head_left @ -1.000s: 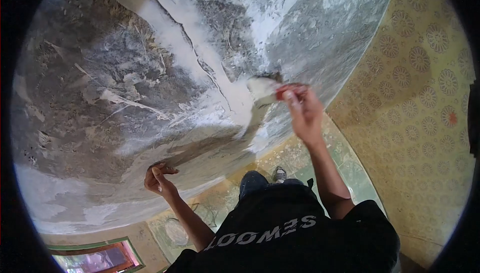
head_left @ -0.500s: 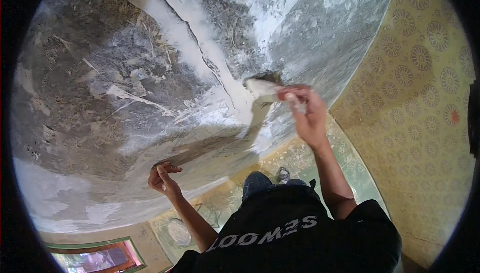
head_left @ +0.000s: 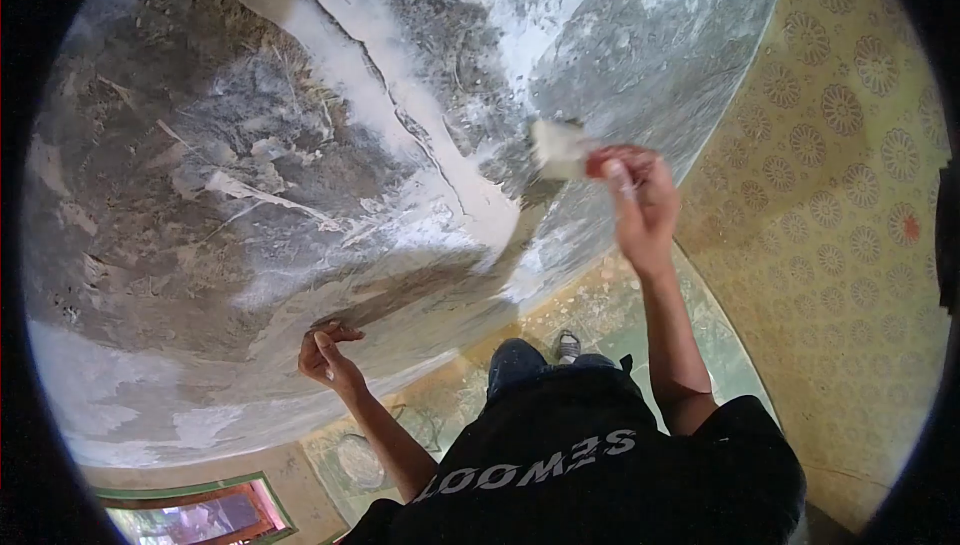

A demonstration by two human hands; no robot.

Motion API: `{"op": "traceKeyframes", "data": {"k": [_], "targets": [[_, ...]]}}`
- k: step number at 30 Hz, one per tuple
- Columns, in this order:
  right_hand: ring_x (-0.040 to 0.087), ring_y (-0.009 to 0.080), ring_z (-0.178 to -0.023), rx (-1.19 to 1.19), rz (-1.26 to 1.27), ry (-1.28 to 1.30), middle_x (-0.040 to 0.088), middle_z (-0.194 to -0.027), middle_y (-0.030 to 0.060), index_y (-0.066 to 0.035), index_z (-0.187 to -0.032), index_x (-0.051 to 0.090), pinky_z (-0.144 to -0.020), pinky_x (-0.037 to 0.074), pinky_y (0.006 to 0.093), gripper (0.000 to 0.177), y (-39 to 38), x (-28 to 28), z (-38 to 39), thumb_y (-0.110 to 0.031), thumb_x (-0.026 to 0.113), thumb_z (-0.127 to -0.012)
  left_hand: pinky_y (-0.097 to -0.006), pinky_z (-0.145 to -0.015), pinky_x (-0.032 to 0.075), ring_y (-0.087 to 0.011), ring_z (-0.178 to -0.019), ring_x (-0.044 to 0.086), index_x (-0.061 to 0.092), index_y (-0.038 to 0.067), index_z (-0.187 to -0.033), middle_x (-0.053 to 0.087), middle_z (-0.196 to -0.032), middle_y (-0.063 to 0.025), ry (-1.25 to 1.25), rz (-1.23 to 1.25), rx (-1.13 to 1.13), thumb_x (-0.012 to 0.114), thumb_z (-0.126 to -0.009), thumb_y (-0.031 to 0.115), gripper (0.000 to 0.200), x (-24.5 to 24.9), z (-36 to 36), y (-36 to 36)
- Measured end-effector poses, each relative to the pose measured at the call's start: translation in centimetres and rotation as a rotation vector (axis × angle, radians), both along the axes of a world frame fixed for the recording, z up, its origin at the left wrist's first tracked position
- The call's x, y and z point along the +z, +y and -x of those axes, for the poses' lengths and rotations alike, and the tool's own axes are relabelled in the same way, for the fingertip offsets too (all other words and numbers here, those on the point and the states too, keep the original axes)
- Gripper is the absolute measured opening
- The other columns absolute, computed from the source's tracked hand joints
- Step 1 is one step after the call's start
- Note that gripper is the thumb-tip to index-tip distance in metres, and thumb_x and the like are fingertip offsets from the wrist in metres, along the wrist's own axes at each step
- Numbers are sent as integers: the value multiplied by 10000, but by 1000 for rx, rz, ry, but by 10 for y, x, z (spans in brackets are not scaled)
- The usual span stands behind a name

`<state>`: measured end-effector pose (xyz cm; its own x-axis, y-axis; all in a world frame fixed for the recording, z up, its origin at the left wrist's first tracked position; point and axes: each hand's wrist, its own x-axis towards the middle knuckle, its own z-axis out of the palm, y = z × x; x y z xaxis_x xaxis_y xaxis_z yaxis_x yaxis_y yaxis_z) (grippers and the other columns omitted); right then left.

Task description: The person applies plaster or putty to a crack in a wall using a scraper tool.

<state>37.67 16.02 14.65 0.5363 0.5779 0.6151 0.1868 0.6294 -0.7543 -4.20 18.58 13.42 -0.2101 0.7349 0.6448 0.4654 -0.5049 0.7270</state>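
Observation:
My right hand (head_left: 645,210) grips the red handle of a putty knife (head_left: 562,150). The pale, broad blade is blurred and points left, close over the grey wall (head_left: 640,55). Just left of the blade, a band of whitish filler (head_left: 485,210) runs up along a dark crack (head_left: 385,90). Lower down on the left, my left hand (head_left: 330,355) is beside the wall surface, its fingers curled and the thumb pressed toward them. Whatever it may hold is hidden.
A yellowish patterned wall (head_left: 845,185) meets the grey wall on the right. Below are my shoe (head_left: 568,346) and a greenish, spotted floor (head_left: 700,320). A green-framed opening (head_left: 195,515) shows at the lower left.
My right hand has moved right and slightly up with the putty knife, drawing the blade away from the filler band. My left hand has stayed almost in place.

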Motion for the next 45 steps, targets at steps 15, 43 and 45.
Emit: {"op": "traceKeyframes", "data": {"k": [15, 43, 45], "targets": [[680, 166, -977, -46, 61, 15, 719, -1054, 122, 15, -1058, 646, -844, 557, 326, 111, -3, 4, -18, -66, 587, -1009, -365, -642, 566, -182, -502, 641, 663, -23, -817, 657, -604, -109, 25, -58, -64, 556, -1016, 501, 572, 2, -7, -3], [645, 151, -960, 173, 229, 163, 693, -1036, 103, 3, -1057, 647, -901, 490, 302, 101, -7, -118, 18, -75, 595, -1018, -339, -646, 542, -180, -468, 628, 671, -25, -837, 655, -555, -98, -3, 86, -59, 533, -1023, 522, 594, 2, 0, 0], [648, 148, -954, 89, 230, 255, 698, -1040, 100, 5, -1072, 637, -891, 491, 294, 119, -8, -118, 8, -93, 586, -1028, -345, -679, 542, -178, -509, 638, 673, -30, -819, 663, -563, -98, -10, 95, -39, 545, -1020, 515, 595, 3, -2, -1]]}}
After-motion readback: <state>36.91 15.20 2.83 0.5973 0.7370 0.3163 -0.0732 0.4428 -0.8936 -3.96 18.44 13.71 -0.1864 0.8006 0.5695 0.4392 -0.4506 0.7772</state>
